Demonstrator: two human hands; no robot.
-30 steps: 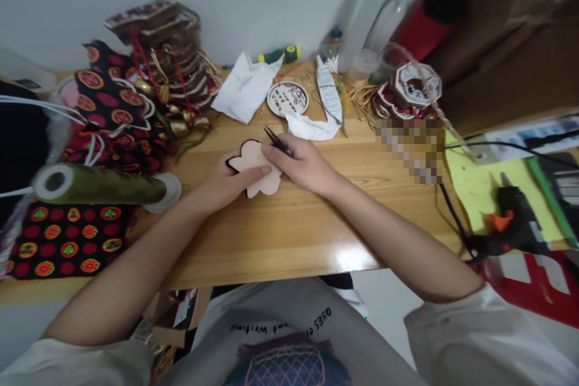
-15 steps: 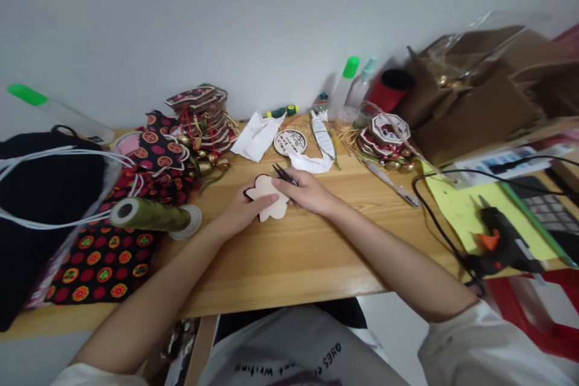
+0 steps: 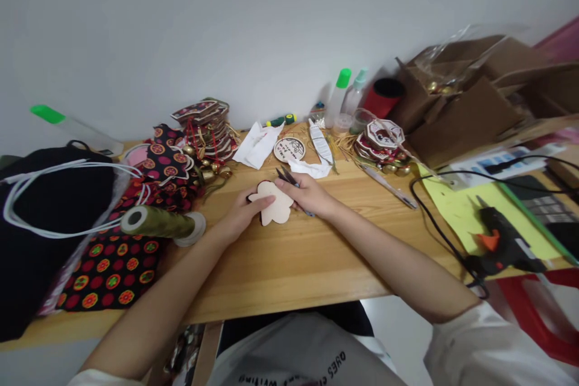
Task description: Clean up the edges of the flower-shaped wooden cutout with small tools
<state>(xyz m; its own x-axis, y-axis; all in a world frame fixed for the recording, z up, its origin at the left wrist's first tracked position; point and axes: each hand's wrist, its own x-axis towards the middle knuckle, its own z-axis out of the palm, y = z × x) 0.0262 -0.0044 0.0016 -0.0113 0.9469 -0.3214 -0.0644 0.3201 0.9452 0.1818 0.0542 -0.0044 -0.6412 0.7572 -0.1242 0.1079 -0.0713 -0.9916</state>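
Far left of the frame: black bag with white cord handles, lying on patterned red-and-black fabric.

Left of centre: spool of olive ribbon, on its side on the surface.

Upper left of centre: stack of patterned octagonal pieces with small brass bells beside it.

Centre: my left hand, fingers curled, thumb pressed on top of the wooden flower-shaped cutout; it pins the piece flat against the surface. A dark edge shows under its left lobe, possibly a fabric backing; I cannot tell for sure.

Handling note, as I judge it: the cutout looks thin, light and stiff, smooth-faced and apt to slide. The narrow lobes seem the likeliest to snap, so best held across the broad middle or pinched at two opposite edges.

Just right of centre: my right hand, closed around small black scissors, blades pointing to the upper left and touching the cutout's upper edge.

Behind the hands: white tissue, a round printed disc.

Upper right of centre: green-capped bottle.

Right: black cable, yellow-green sheet, black glue gun with orange trigger.

Upper right: open cardboard boxes.
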